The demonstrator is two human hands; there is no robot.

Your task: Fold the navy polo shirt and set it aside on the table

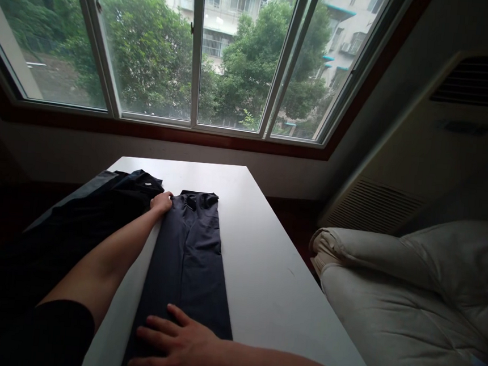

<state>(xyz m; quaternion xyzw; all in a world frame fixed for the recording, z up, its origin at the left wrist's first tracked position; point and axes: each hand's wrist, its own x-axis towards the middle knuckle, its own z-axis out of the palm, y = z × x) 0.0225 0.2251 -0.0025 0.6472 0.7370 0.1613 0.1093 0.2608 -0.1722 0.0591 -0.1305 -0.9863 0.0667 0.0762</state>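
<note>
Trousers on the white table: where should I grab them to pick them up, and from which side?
Probably the waistband at the far end, where the left hand rests: the thickest-looking part of the trousers. Come from the right, over the open table; another dark garment crowds the left. They lie as a long flat strip, so hold the near end too.

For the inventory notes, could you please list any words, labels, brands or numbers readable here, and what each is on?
None can be read.
Pale tag on the black garment: too small to read.
Dark panel on the air conditioner: too blurred to read.
Grey trousers: no print visible.
</note>
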